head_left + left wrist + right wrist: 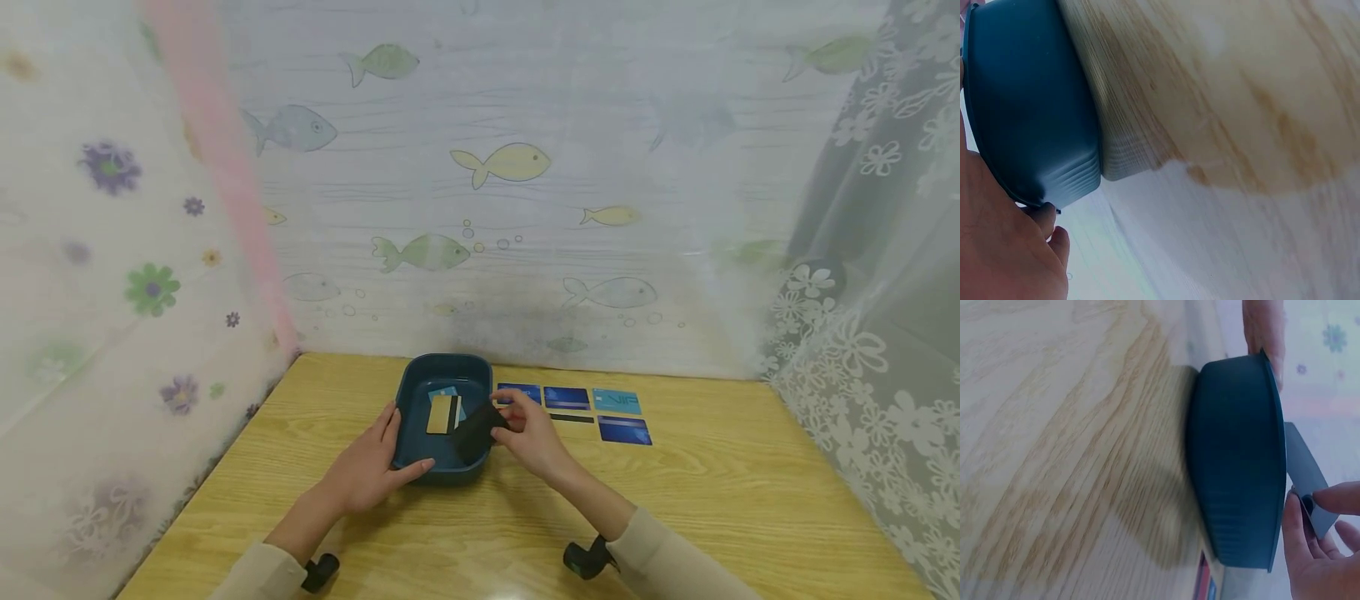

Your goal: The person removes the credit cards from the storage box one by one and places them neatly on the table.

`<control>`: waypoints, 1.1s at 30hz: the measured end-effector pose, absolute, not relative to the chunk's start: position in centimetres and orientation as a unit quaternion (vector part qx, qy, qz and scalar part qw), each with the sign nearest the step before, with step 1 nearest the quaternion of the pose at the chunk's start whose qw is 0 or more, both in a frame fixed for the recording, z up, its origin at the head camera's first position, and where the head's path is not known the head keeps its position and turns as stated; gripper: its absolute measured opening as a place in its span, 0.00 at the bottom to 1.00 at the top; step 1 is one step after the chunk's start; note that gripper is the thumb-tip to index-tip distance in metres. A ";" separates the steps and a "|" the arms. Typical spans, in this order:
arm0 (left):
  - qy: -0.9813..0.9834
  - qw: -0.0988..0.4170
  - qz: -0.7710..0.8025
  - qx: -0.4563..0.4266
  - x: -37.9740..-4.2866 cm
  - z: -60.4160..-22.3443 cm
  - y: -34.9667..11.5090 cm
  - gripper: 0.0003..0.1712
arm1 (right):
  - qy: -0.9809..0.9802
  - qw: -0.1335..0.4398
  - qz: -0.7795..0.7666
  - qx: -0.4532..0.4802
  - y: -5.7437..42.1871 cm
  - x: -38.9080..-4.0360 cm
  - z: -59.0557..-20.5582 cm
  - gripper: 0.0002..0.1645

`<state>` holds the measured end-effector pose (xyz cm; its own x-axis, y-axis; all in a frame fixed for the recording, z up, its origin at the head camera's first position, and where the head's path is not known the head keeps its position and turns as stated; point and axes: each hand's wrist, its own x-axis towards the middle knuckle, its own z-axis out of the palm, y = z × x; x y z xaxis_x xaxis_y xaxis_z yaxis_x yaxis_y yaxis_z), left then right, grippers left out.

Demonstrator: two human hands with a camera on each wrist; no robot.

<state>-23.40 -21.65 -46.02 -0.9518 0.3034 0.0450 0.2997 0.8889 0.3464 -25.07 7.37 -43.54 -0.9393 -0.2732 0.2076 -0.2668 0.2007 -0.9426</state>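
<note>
A dark blue plastic bin (445,477) stands on the table. My left hand (369,467) holds its near left corner, fingers along the left wall and thumb at the near rim. In the left wrist view, fingertips (1044,219) show at the rim. Over the bin's right part, my right hand (531,433) pinches a flat black rectangular piece (478,433) between thumb and fingers, tilted down into the bin. The right wrist view shows the piece edge-on above the rim. Inside the bin lie a gold card (441,415) with a black stripe and a teal card (444,392) partly beneath it.
Right of the bin, bank-type cards lie in rows: blue ones (566,398) (625,430), a teal one (617,402) and a gold one (572,427) with a dark stripe. Behind the wooden table (735,483) hangs a fish-patterned curtain (517,317).
</note>
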 end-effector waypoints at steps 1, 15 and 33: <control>0.971 0.004 0.179 0.158 -23.4 -46.0 -21.6 0.67 | 0.776 0.003 -0.604 -0.180 7.5 -25.1 -43.5 0.31; 0.971 0.001 0.179 0.160 -23.5 -45.7 -21.5 0.67 | 0.808 0.022 -0.550 -0.211 8.6 -25.5 -43.3 0.25; 0.971 0.007 0.181 0.157 -23.2 -45.5 -21.5 0.66 | 0.801 0.042 -0.578 -0.151 10.6 -24.5 -41.2 0.21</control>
<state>-23.25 -21.48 -45.47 -0.9508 0.3067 0.0431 0.3016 0.8855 0.3534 -24.52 10.62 -41.18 -0.9508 -0.2906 0.1075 -0.1934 0.2856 -0.9386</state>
